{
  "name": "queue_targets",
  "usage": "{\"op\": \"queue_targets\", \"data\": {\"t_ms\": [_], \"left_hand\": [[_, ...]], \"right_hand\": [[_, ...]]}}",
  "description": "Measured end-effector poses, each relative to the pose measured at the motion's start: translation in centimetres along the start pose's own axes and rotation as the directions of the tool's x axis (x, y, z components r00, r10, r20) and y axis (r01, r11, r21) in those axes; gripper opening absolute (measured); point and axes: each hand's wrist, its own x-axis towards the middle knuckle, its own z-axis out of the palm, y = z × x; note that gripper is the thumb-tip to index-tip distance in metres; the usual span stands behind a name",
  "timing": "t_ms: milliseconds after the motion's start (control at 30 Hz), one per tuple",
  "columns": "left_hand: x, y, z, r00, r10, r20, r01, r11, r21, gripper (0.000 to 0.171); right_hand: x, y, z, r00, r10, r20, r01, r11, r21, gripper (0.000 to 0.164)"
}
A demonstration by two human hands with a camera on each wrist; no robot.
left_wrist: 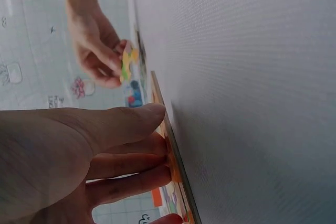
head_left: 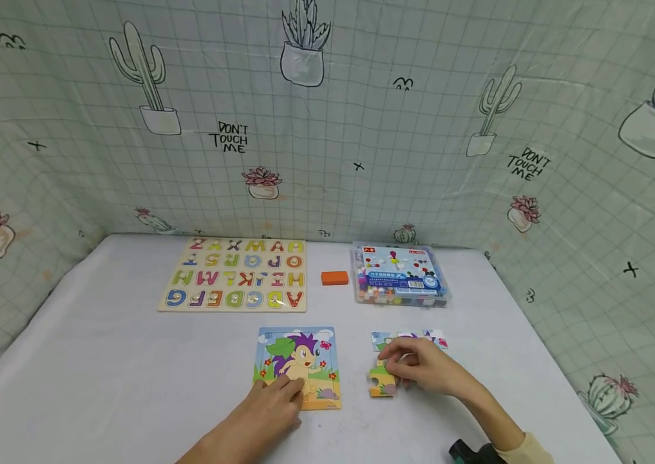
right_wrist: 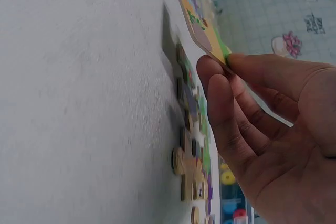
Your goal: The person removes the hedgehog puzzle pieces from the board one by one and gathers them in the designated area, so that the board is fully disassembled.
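A square jigsaw puzzle board (head_left: 327, 380) with a purple-haired hedgehog picture lies on the white table, in front of the person. My left hand (head_left: 266, 406) rests on its near left part, fingertips on the picture; the left wrist view shows the thumb (left_wrist: 149, 115) right at the board's edge. To the right, my right hand (head_left: 427, 366) pinches a yellow-and-green puzzle piece (right_wrist: 202, 32) between thumb and fingers, tilted above the table. Several loose puzzle pieces (right_wrist: 189, 166) lie beneath and beyond that hand, which partly hides them in the head view.
Behind the puzzle lies a wooden alphabet board (head_left: 234, 290) with coloured letters. An orange block (head_left: 335, 278) sits between it and a clear plastic box (head_left: 401, 274) of small coloured parts. A cactus-print cloth (head_left: 327, 129) hangs around the table's back and sides.
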Motion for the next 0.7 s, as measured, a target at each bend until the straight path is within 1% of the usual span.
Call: {"op": "queue_targets", "data": {"t_ms": [233, 333, 567, 700], "left_hand": [[0.0, -0.1, 0.1, 1.0, 0.004, -0.003, -0.004, 1.0, 0.017, 0.042], [0.0, -0.2, 0.2, 1.0, 0.008, -0.006, -0.008, 1.0, 0.011, 0.042], [0.0, -0.2, 0.2, 1.0, 0.007, -0.021, -0.007, 1.0, -0.002, 0.041], [0.0, -0.2, 0.1, 1.0, 0.001, 0.005, -0.001, 1.0, -0.019, 0.043]], "right_hand": [[-2.6, 2.3, -2.5, 1.0, -0.005, -0.031, 0.005, 1.0, 0.011, 0.024], [-3.9, 3.4, -3.5, 0.999, 0.009, -0.051, -0.008, 1.0, 0.019, 0.026], [-6.3, 5.5, -5.1, 0.996, 0.001, -0.085, 0.0, 1.0, 0.012, 0.025], [-7.4, 6.1, -5.7, 0.995, 0.022, -0.094, -0.023, 1.0, -0.008, 0.025]]}}
